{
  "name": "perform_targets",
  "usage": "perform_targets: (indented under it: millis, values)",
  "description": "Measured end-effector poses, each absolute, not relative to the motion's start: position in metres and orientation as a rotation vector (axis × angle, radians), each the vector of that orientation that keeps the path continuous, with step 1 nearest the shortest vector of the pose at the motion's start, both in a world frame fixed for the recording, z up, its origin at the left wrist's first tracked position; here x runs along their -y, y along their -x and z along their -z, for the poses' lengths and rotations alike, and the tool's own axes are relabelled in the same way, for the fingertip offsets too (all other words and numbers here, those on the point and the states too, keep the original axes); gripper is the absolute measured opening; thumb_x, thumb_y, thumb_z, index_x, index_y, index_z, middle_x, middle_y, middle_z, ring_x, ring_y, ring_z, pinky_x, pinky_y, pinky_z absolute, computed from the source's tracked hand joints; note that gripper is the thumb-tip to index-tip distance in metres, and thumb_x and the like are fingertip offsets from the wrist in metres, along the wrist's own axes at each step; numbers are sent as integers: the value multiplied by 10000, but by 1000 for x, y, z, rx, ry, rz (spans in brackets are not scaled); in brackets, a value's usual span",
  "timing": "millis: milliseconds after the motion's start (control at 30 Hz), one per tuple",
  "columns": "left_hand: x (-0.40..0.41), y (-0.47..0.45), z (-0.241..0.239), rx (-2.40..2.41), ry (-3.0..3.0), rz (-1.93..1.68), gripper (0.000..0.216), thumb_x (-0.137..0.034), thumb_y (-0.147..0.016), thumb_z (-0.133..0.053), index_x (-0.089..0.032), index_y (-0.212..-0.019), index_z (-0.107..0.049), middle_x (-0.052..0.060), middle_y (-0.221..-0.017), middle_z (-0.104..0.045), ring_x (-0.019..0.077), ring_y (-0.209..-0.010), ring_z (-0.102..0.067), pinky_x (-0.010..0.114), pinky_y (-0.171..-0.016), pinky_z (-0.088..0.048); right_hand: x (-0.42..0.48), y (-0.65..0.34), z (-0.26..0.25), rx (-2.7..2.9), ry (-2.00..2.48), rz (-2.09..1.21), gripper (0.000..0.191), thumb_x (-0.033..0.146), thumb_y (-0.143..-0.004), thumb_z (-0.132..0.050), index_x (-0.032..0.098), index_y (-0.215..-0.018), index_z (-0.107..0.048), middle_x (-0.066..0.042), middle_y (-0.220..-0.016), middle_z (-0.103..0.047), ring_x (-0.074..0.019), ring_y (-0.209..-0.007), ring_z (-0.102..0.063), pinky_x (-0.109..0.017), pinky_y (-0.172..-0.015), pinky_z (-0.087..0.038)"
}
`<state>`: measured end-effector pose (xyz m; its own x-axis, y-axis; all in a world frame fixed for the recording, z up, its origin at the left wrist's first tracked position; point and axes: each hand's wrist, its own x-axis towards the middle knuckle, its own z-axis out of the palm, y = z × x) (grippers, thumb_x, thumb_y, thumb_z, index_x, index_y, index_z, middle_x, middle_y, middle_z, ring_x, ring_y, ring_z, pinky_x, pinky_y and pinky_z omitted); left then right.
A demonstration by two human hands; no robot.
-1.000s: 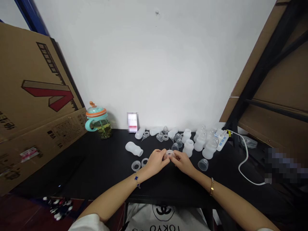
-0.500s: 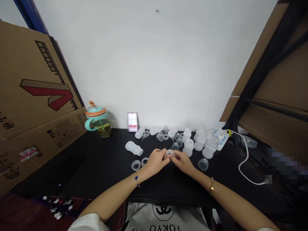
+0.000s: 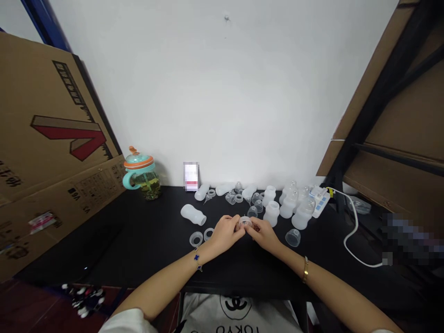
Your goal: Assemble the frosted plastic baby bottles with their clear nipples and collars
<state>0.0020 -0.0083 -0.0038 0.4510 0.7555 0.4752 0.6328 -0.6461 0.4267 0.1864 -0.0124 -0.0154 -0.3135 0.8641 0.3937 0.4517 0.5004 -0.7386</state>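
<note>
Between my two hands, just above the black table, is a translucent baby bottle collar ring [image 3: 245, 220] with a small tip sticking up from it. My left hand [image 3: 227, 231] pinches its left side, and my right hand [image 3: 262, 232] pinches its right side; the fingers hide part of it. Two more collar rings [image 3: 196, 238] lie beside my left wrist, one partly behind the hand. A frosted bottle body [image 3: 193, 215] rests on its side beyond them. Close to my right hand stands an uncapped bottle [image 3: 271, 214], and a clear cap [image 3: 293, 237] lies further right.
Several assembled bottles [image 3: 303, 213] stand at the right by a white power strip [image 3: 321, 203] with a cable. Loose bottles, nipples and caps [image 3: 257, 206] lie along the wall. A teal-handled jug [image 3: 147, 182] and a phone-like screen [image 3: 191, 176] stand at the back left. A cardboard box [image 3: 52, 138] borders the left.
Both hands stay in the same place around the collar ring, with no clear finger movement. The view has shifted very slightly; nothing on the table has moved.
</note>
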Motion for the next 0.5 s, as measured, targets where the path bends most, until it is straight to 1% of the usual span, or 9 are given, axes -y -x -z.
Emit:
perform_targets:
  millis: [100, 500]
  values:
    - [9, -2, 3, -1224, -2518, -967, 237, -244, -903, -478, -238, -703, -350, -51, -595, -471, 159, -575, -473, 315, -765, -439, 12, -186, 16, 1943, 1089, -651, 357, 385, -910, -517, 229, -628, -364, 58, -549, -383, -116, -499, -422, -242, -481, -307]
    - [6, -2, 7, -1218, -2508, -976, 232, -239, -893, -489, -236, -700, -361, -58, -584, -469, 145, -550, -456, 325, -796, -441, 12, -187, 16, 1954, 1098, -624, 351, 372, -908, -515, 227, -624, -369, 58, -541, -397, -114, -502, -427, -237, -485, -321]
